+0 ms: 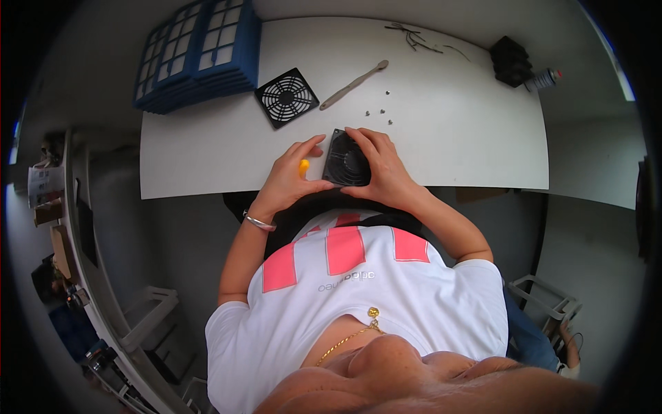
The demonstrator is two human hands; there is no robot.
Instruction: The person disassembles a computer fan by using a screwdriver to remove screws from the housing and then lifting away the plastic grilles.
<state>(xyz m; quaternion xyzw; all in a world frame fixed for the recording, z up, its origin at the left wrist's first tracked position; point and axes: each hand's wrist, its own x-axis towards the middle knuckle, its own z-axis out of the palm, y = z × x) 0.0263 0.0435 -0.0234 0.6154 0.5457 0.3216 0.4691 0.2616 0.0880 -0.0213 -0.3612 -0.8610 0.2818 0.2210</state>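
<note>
Nearest the lens, at six o'clock, lie the person's head and a white short-sleeved cloth shirt with pink rectangles, crossed by a gold-coloured chain necklace. Clock positions are read around a square black fan at the near edge of a white rectangular tabletop, twelve o'clock pointing to the far side. At three o'clock, the right hand holds the fan, fingers on its far edge and thumb at its near edge; whether the fan rests on the tabletop cannot be told. At nine o'clock, the left hand curves with forefinger and thumb wide apart, the thumb tip at the fan's near corner. A small rounded yellow piece shows within this hand; whether the partly hidden fingers grip it cannot be told.

Between ten and eleven o'clock lies a square black grille with concentric rings; farther off at ten, stacked blue-framed panels with pale grids. At twelve, a slender beige stick-shaped tool lies slanted; at one, four small metallic screws. At two stand dark stacked blocks, just beside a small red-tipped cylindrical container.
</note>
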